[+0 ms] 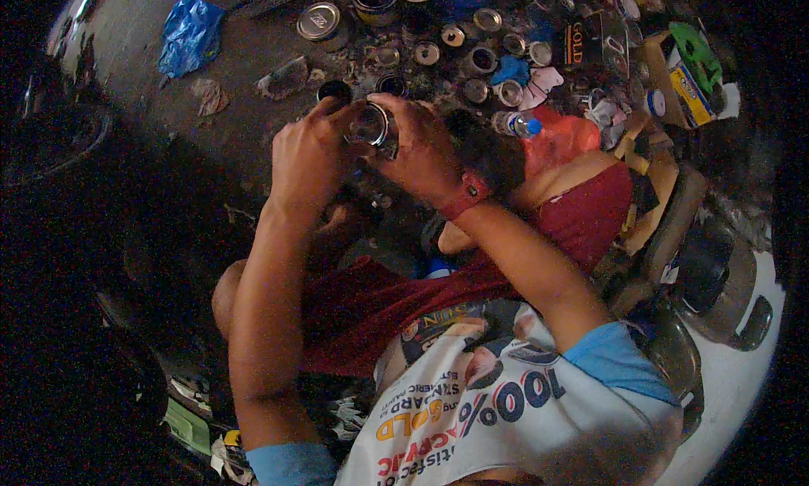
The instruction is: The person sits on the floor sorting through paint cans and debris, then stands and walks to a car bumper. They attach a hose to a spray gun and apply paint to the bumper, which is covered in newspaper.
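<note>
Above the lap: small metal can.
Left hand: pinching its rim.
Right hand: gripping it too.
Beyond it: blue plastic bag.

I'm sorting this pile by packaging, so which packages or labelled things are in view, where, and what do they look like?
Dark tin: upper right, black with gold lettering.
Box: far right, yellow and blue, rectangular.
Green pack: above the box, flat.
Plastic bottle: right of the hands, clear, blue cap.
Blue bag: upper left, crumpled.

Yellow-and-blue box far right on the ground; black gold-lettered can just left
</note>
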